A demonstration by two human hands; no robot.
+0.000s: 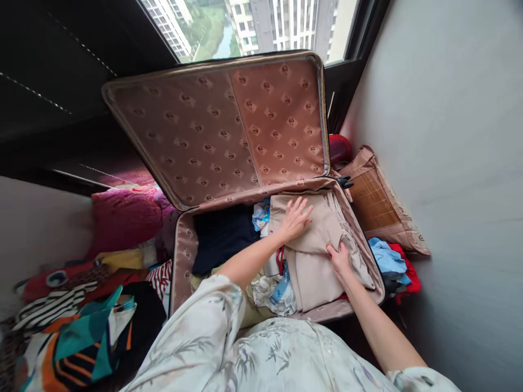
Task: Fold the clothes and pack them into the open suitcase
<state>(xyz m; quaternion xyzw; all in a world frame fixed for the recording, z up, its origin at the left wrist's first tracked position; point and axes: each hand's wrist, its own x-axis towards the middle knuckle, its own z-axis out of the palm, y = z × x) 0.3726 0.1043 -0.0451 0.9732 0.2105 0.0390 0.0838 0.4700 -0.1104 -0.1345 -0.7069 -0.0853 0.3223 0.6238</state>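
Observation:
An open suitcase [184, 261] with a pinkish-brown patterned lining lies in front of me, its lid [212, 125] raised. On its right side sit folded beige trousers [318, 215]. My left hand [296, 220] rests on them with its fingers spread flat. At their lower right fold, my right hand [339, 258] pinches the beige fabric between thumb and fingers. Below lies another folded pale beige garment [312, 277]. Dark navy clothing [224, 237] fills the left side. Between them are white cloth pieces [263, 291] and a small blue item [280, 288].
Piles of colourful clothes [93, 332] lie left of the suitcase, near a pink-red textile bundle [126, 218]. To the right, a brown cushion [379, 201] leans by the wall [457, 163], with blue clothing [388, 256] below it. A window [261, 27] is behind the lid.

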